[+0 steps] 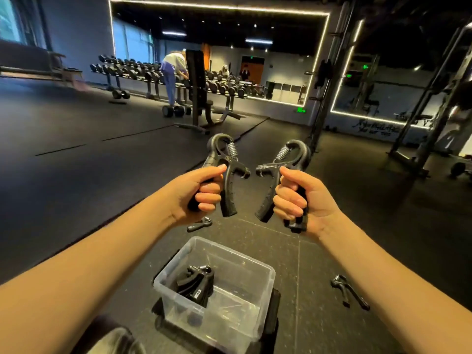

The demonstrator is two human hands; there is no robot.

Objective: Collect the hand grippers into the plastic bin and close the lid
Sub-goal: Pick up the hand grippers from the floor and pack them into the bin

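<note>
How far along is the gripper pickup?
Done: black spring hand grippers lie in the clear plastic bin. In hand: the left hand grips the left-held gripper, the right hand the right-held gripper. Left: bin those two, the floor gripper beyond the bin, the floor gripper right of the bin, then close the lid; the bin is open.

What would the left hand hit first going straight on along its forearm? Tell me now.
Probably the right-held hand gripper: the left hand points forward and inward toward it. Depth is unclear; if it passes, only open floor mat lies ahead.
</note>
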